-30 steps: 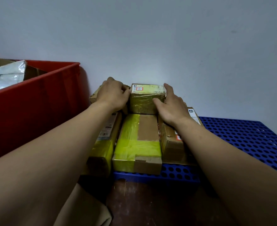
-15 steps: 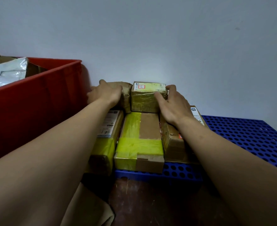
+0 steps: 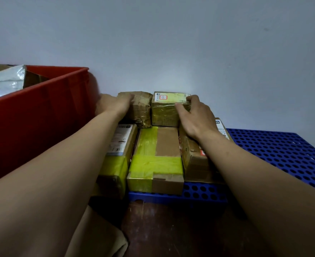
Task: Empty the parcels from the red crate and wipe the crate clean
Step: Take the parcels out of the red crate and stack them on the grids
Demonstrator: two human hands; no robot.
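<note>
Your right hand (image 3: 196,117) grips the yellow-labelled parcel (image 3: 165,111) at its right end, the thumb pressed on the near face and the forefinger curled over the top corner. This parcel stands in the back row against the pale wall (image 3: 171,43). Touching it on the left is the brown taped parcel (image 3: 141,108). Your left hand (image 3: 114,106) lies on that parcel's left side with its fingers reaching over the top edge. The hand is blurred, so I cannot tell whether those fingers clasp the parcel or only press against it. In front of these two lies a row of three more parcels, side by side and touching. On the left is a box with a white label and yellow tape (image 3: 120,151), partly under your left forearm. In the middle is a box crossed with yellow tape (image 3: 156,158), and on the right is a plain cardboard box (image 3: 194,160), under your right wrist. The middle and right boxes rest on the blue perforated pallet (image 3: 282,154), which runs off to the right. The red crate (image 3: 41,117) stands just left of the parcels, close to your left hand. A white plastic bag (image 3: 4,81) and a piece of brown cardboard (image 3: 33,78) show above its rim. Below the pallet are the dark brown floor (image 3: 171,229) and a fold of beige fabric (image 3: 99,236).
</note>
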